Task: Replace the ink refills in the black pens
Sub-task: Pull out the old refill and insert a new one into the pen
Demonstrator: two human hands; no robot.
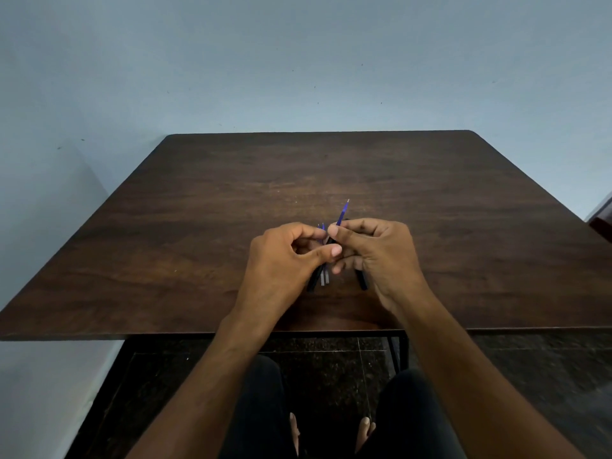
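Nearest the seated person, just past the front edge of the dark brown wooden table (430, 193), both hands meet over the middle of the top. The left hand (281, 260) is curled around a small bundle: dark slim black pen barrels (313, 281) and grey-ended refill tails (324, 278) poke out below its thumb, and blue tips show above its knuckles. The right hand (374, 256) pinches a thin blue ink refill with a pointed tip (342, 215) between thumb and forefinger, its point slanting up and away, while its lower fingers seem wrapped on another black pen piece (362, 279) that sticks out under the palm.

To do this step well, I'd say the refill wants to be kept in line with the barrel's bore, fed in straight and gently so the slender tube doesn't bend, with the left hand keeping its bundle from fanning out.

Counting: two hands; one refill plainly in the right; two grey tails in the left, perhaps more hidden. The number of pens I cannot tell for sure, at least two. Beyond them lies bare tabletop, then a pale blue wall (298, 61).
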